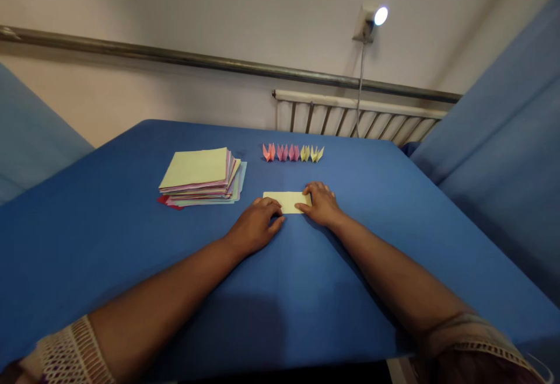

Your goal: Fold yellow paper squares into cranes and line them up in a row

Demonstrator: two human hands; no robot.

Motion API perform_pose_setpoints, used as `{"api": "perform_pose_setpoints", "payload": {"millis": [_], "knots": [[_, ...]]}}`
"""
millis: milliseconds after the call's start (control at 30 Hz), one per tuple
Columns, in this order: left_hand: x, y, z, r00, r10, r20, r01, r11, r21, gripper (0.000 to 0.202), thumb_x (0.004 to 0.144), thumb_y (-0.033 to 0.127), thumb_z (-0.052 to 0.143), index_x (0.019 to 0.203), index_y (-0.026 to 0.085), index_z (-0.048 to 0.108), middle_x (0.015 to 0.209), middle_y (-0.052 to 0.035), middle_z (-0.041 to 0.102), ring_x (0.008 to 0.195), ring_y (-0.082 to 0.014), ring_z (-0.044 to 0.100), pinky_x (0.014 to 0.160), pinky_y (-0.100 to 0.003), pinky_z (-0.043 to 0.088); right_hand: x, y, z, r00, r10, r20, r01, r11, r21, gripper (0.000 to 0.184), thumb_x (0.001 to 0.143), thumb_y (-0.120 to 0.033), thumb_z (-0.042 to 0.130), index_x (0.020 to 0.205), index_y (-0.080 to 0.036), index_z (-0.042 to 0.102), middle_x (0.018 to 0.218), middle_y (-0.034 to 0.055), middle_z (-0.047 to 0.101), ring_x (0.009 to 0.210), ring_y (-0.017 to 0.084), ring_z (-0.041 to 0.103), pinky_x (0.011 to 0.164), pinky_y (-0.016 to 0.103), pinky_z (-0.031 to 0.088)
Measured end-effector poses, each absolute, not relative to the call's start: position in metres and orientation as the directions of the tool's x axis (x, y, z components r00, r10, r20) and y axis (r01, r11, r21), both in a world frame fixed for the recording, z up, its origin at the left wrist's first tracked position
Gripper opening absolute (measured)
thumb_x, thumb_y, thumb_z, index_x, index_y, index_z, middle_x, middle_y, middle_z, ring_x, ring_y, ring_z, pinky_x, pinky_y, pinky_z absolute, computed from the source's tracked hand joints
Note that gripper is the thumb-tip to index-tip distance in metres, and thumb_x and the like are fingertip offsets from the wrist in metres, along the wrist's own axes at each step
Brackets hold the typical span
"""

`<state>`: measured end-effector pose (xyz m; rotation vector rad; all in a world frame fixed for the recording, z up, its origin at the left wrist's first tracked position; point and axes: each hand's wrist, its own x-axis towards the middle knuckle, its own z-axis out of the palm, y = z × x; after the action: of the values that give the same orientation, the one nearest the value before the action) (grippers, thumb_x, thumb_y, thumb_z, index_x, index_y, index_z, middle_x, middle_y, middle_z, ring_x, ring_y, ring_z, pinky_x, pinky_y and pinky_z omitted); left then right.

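Observation:
A pale yellow strip of folded paper (289, 201) lies flat on the blue-covered table, its long side running left to right. Over its left end are the curled fingers of my left hand (257, 225), with the thumb by the front edge. My right hand (322, 204) grips the right end, thumb on top of the paper and fingers around the far corner. Beyond the strip stands a row of small folded paper figures: an orange-pink one (269, 152), purple-pink ones (288, 153) and yellow ones (311, 154).
Left of my hands sits a thick stack of coloured paper sheets (196, 168), yellow on top. Behind the blue table (109, 220) are a wall rail (175, 56), a radiator (350, 104) and a lit plug (380, 16) with a hanging cable. Blue curtains (503, 92) flank the table.

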<state>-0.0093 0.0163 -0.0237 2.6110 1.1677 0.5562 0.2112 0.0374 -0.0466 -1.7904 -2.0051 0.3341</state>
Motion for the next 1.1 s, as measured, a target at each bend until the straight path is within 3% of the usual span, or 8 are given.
{"api": "perform_pose_setpoints", "payload": {"millis": [100,200,533,733,833,900,1000,1100], "knots": [[-0.011,0.020,-0.024,0.605,0.756,0.251,0.659,-0.652,0.376,0.015,0.090,0.026,0.054,0.095,0.017,0.065,0.104,-0.0093,0.067,0.098,-0.0237,0.060,0.093,-0.043,0.046,0.213,0.036,-0.045,-0.044,0.987,0.154,0.905,0.105,-0.412,0.059,0.078,-0.054,0.068,0.125,-0.022,0.053,0.129,0.0128,0.054,0.119,0.032,0.047,0.094,0.046,0.037],[-0.011,0.021,-0.023,0.605,0.753,0.258,0.653,-0.655,0.381,0.013,0.089,0.024,0.053,0.094,0.018,0.064,0.101,-0.0084,0.066,0.095,-0.0228,0.059,0.091,-0.041,0.046,0.216,0.037,-0.044,0.003,0.991,0.134,0.921,0.050,-0.387,0.067,0.072,-0.065,0.068,0.122,-0.021,0.057,0.126,0.0137,0.055,0.120,0.034,0.046,0.095,0.047,0.037],[-0.009,0.023,-0.023,0.574,0.770,0.278,0.684,-0.637,0.356,0.015,0.088,0.025,0.051,0.093,0.018,0.063,0.099,-0.0084,0.066,0.093,-0.0235,0.058,0.088,-0.041,0.045,0.218,0.040,-0.041,0.028,0.993,0.113,0.913,0.021,-0.407,0.049,0.071,-0.060,0.072,0.099,-0.021,0.061,0.116,0.0113,0.059,0.111,0.031,0.051,0.090,0.045,0.040],[-0.012,0.031,-0.022,0.530,0.803,0.271,0.733,-0.595,0.330,0.016,0.089,0.028,0.051,0.089,0.019,0.064,0.095,-0.0071,0.067,0.090,-0.0231,0.059,0.088,-0.041,0.045,0.218,0.039,-0.043,-0.040,0.991,0.130,0.911,0.089,-0.402,0.061,0.073,-0.061,0.070,0.120,-0.023,0.058,0.126,0.0122,0.056,0.118,0.033,0.048,0.093,0.047,0.038],[-0.013,0.035,-0.024,0.505,0.828,0.245,0.763,-0.561,0.321,0.020,0.089,0.034,0.052,0.088,0.018,0.065,0.100,-0.0093,0.067,0.095,-0.0259,0.059,0.090,-0.043,0.045,0.218,0.039,-0.043,-0.050,0.990,0.133,0.910,0.100,-0.401,0.064,0.071,-0.065,0.071,0.118,-0.022,0.059,0.124,0.0121,0.057,0.117,0.033,0.049,0.093,0.047,0.038],[-0.012,0.037,-0.026,0.458,0.855,0.242,0.793,-0.516,0.322,0.026,0.088,0.037,0.055,0.100,0.017,0.065,0.114,-0.0127,0.066,0.107,-0.0294,0.057,0.095,-0.045,0.044,0.218,0.039,-0.042,-0.060,0.989,0.135,0.909,0.110,-0.403,0.065,0.070,-0.066,0.070,0.117,-0.022,0.059,0.123,0.0120,0.058,0.117,0.033,0.049,0.094,0.047,0.038],[-0.010,0.039,-0.027,0.413,0.885,0.217,0.833,-0.463,0.303,0.052,0.085,0.038,0.057,0.131,0.014,0.053,0.140,-0.0172,0.054,0.129,-0.0355,0.046,0.106,-0.051,0.037,0.217,0.038,-0.042,-0.083,0.988,0.128,0.910,0.128,-0.395,0.069,0.072,-0.067,0.068,0.124,-0.022,0.057,0.128,0.0130,0.056,0.119,0.034,0.047,0.095,0.048,0.037],[-0.009,0.040,-0.027,0.447,0.878,0.172,0.836,-0.478,0.269,0.062,0.085,0.038,0.056,0.140,0.014,0.045,0.142,-0.0167,0.052,0.132,-0.0366,0.043,0.108,-0.053,0.034,0.216,0.037,-0.042,-0.104,0.986,0.127,0.906,0.146,-0.398,0.074,0.074,-0.065,0.067,0.133,-0.024,0.052,0.135,0.0132,0.053,0.123,0.035,0.046,0.098,0.050,0.036]]}}
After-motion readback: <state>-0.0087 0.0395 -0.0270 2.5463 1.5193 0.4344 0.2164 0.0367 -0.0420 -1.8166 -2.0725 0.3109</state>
